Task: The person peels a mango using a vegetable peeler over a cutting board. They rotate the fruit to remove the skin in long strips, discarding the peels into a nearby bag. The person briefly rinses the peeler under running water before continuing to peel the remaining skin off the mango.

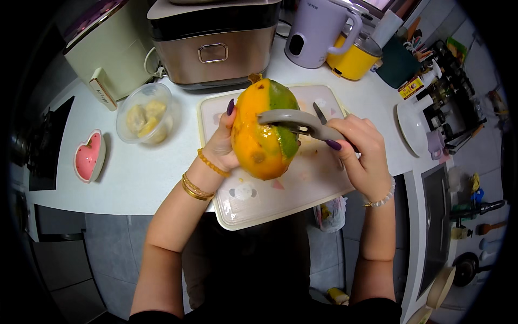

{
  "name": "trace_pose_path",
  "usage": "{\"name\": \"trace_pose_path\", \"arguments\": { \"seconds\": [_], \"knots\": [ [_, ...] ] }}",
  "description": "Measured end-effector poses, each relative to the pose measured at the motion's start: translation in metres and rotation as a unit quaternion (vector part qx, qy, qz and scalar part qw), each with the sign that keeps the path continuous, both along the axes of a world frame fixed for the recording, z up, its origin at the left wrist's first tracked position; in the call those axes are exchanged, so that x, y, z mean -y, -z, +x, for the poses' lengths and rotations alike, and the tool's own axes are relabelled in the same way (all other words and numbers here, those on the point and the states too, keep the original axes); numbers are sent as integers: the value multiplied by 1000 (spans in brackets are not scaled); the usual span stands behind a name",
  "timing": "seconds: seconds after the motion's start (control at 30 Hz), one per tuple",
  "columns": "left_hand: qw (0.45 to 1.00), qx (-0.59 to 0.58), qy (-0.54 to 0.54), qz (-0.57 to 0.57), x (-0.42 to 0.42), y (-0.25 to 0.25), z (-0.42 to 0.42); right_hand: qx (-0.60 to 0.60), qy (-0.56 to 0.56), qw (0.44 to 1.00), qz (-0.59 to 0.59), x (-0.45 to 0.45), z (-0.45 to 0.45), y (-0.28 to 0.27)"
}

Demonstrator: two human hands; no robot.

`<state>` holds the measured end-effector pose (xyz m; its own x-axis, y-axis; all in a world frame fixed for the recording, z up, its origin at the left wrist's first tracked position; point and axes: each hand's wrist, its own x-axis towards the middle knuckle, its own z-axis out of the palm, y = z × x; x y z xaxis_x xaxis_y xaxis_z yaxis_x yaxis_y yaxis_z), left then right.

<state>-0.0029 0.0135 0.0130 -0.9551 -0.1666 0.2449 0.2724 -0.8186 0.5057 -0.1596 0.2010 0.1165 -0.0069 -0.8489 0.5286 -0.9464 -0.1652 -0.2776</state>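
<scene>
My left hand (pixel 223 145) holds a large papaya (pixel 255 141) upright above the cutting board, stem end at the top. Bare orange flesh covers its left and lower parts; green skin remains along the right side. In my right hand (pixel 364 152) is a grey peeler (pixel 297 117), its curved head lying across the front of the fruit. Beneath is a pale cutting board (pixel 238 212) with printed animal figures and small scraps. A dark-bladed knife (pixel 319 112) rests on the board behind the peeler, its handle partly hidden by my right hand.
Left on the counter are a heart-shaped pink bowl (pixel 87 158), a clear plastic tub (pixel 149 129) of yellowish pieces and an air fryer (pixel 109 52). Behind the board stand a rice cooker (pixel 214 60), a lilac kettle (pixel 309 32) and a yellow pot (pixel 352 58). A bag (pixel 331 214) hangs below the edge.
</scene>
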Motion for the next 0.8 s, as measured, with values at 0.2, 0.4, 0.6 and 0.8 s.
{"name": "trace_pose_path", "arguments": {
  "seconds": [0.2, 0.4, 0.6, 0.8],
  "knots": [
    [1000, -16, 13, 19, 3, 10, -5, 21, -14, 1000, -12, 6, 5, 0],
    [999, -27, 17, -16, 4, 1, 1, 36, 3, 999, 14, 1, 4, -2],
    [998, -43, 7, -45, -3, -11, -3, 56, -7, 998, 0, 6, 5, -1],
    [1000, -23, -17, -4, 1, -3, -1, 98, -5, 994, 40, 10, 0, -5]
  ]
}}
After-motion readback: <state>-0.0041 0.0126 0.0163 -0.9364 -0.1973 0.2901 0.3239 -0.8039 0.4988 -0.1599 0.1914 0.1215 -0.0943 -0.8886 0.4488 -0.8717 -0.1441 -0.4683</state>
